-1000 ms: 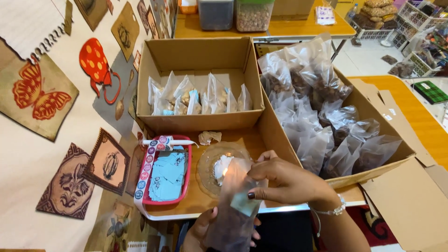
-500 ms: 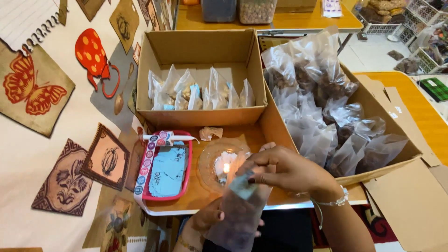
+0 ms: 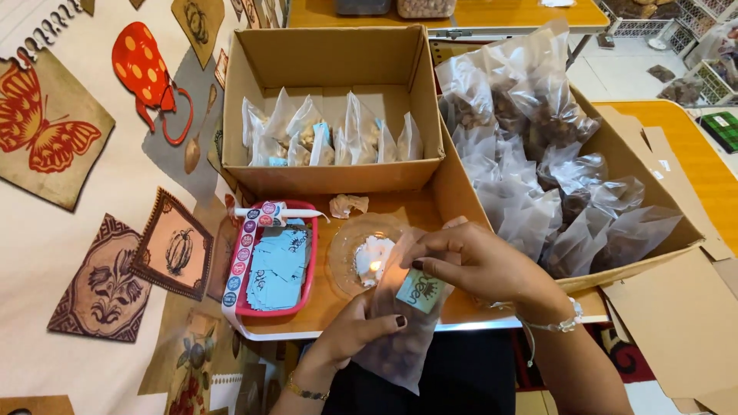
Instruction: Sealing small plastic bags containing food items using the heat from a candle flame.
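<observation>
My left hand [image 3: 350,334] grips a clear plastic bag [image 3: 400,346] filled with brown nuts, holding it upright from its left side. My right hand [image 3: 477,265] pinches the bag's top edge, with a small blue card [image 3: 420,290] tucked inside the bag near the top. The top of the bag is held close to a lit candle [image 3: 374,265] that stands on a clear glass dish [image 3: 346,253].
A red tray [image 3: 304,296] holds blue cards, with a strip of round stickers [image 3: 242,253] at its left. A cardboard box [image 3: 254,77] behind holds sealed small bags. The larger box [image 3: 638,154] on the right holds several unsealed bags of nuts.
The view has shifted slightly. Both hands brought the bag a little lower and closer to the candle flame; the right hand's fingers slid along the bag's top edge.
</observation>
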